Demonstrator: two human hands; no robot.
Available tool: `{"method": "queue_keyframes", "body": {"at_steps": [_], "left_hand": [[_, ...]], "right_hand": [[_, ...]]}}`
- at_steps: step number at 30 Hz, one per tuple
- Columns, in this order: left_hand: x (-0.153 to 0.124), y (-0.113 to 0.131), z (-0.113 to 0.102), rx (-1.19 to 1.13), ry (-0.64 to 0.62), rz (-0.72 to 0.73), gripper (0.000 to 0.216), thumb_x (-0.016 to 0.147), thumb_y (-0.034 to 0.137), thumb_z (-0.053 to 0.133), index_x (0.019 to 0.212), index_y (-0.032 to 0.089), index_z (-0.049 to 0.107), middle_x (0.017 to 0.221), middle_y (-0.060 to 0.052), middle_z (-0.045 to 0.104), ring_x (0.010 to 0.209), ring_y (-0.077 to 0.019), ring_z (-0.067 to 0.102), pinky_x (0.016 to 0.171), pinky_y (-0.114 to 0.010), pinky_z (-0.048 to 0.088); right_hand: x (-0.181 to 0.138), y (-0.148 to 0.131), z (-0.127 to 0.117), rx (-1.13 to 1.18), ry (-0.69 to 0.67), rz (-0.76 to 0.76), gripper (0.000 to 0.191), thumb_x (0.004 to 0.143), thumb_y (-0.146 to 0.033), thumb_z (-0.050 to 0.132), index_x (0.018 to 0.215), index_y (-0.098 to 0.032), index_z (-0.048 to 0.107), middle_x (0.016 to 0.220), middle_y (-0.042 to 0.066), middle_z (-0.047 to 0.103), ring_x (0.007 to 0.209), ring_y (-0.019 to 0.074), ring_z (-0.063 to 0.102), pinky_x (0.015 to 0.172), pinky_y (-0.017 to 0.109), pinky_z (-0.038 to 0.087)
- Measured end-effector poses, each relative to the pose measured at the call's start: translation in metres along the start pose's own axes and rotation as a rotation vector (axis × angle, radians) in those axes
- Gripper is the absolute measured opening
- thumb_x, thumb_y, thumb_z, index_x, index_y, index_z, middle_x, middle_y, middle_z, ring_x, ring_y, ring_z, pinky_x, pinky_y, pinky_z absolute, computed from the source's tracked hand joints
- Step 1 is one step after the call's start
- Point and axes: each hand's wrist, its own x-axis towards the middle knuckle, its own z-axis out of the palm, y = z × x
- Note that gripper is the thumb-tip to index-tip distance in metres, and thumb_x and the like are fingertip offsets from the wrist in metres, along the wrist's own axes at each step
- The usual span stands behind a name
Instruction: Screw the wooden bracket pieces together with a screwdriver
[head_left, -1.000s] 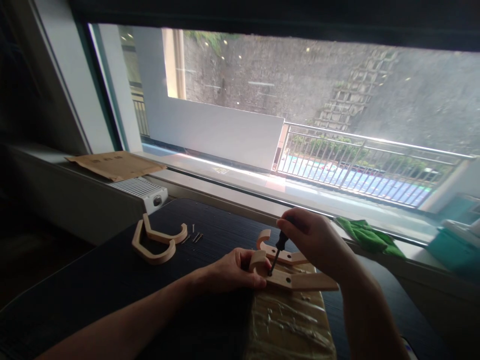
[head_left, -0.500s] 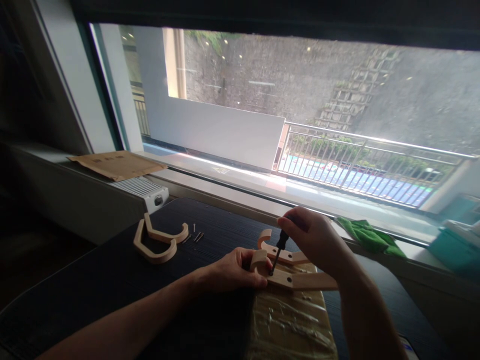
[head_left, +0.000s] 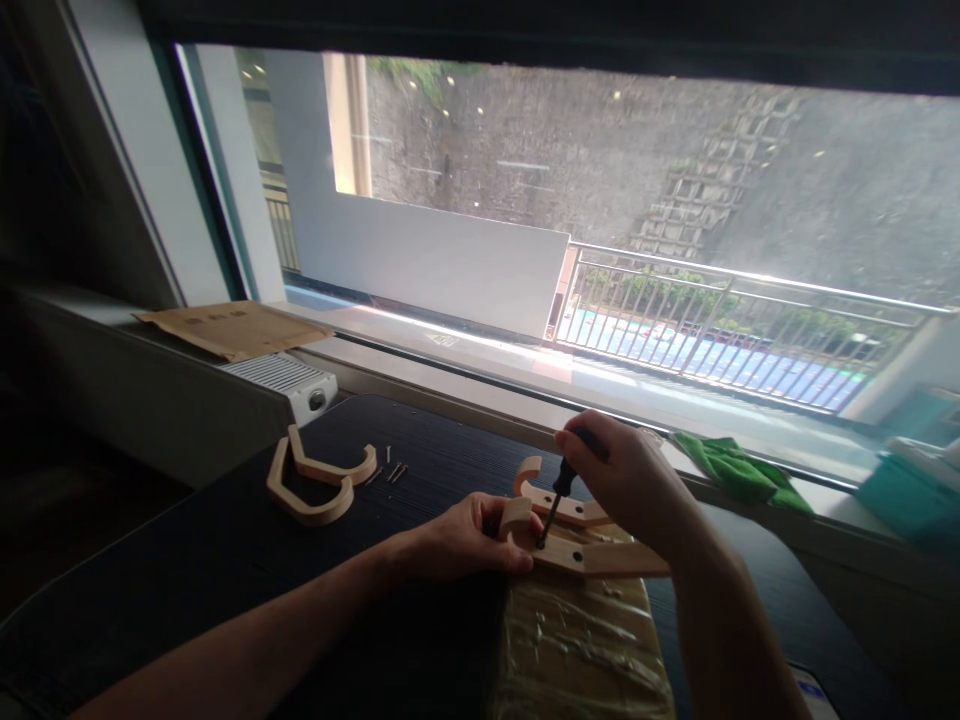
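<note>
My right hand is closed around the dark handle of a screwdriver. Its shaft slants down, and the tip meets a hole near the curled end of a wooden hook. Fingers and thumb of my left hand grip that curled end. The hook lies on a board or box wrapped in clear film, with a second wooden hook just behind it. Further left, two more wooden hooks rest on the dark table, beside several screws.
The dark table stands against a window ledge. On the ledge lie a green cloth and a teal box. A brown paper envelope covers part of a white vented unit at left. A phone-like object sits lower right.
My right hand has turned slightly on the screwdriver handle, the tip staying at the same hole. My left hand keeps its grip on the hook.
</note>
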Motion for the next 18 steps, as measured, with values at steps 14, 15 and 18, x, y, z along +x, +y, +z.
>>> {"method": "queue_keyframes", "body": {"at_steps": [14, 15, 18], "left_hand": [[0.0, -0.001, 0.0, 0.007, -0.002, 0.005, 0.033, 0.057, 0.02, 0.08, 0.087, 0.014, 0.066, 0.075, 0.002, 0.062, 0.066, -0.0092, 0.055, 0.067, -0.022, 0.041], [0.0, -0.001, 0.0, 0.012, 0.002, 0.006, 0.034, 0.057, 0.021, 0.08, 0.087, 0.014, 0.066, 0.075, 0.002, 0.062, 0.065, -0.0096, 0.055, 0.067, -0.022, 0.041], [0.0, 0.0, 0.0, 0.018, 0.003, 0.007, 0.035, 0.056, 0.022, 0.08, 0.087, 0.013, 0.066, 0.074, 0.002, 0.062, 0.065, -0.0101, 0.055, 0.067, -0.023, 0.042]], "right_hand": [[-0.004, 0.005, -0.007, 0.187, -0.131, -0.009, 0.018, 0.08, -0.035, 0.051, 0.082, -0.02, 0.06, 0.065, -0.001, 0.06, 0.057, 0.0115, 0.05, 0.052, 0.023, 0.037], [-0.003, 0.008, -0.006, 0.159, -0.106, 0.007, 0.02, 0.08, -0.037, 0.051, 0.08, -0.019, 0.059, 0.063, -0.002, 0.058, 0.055, 0.0111, 0.048, 0.05, 0.023, 0.036], [0.0, 0.014, -0.004, 0.104, -0.06, 0.05, 0.027, 0.08, -0.042, 0.048, 0.074, -0.018, 0.058, 0.056, -0.003, 0.052, 0.049, 0.0101, 0.043, 0.046, 0.023, 0.033]]}}
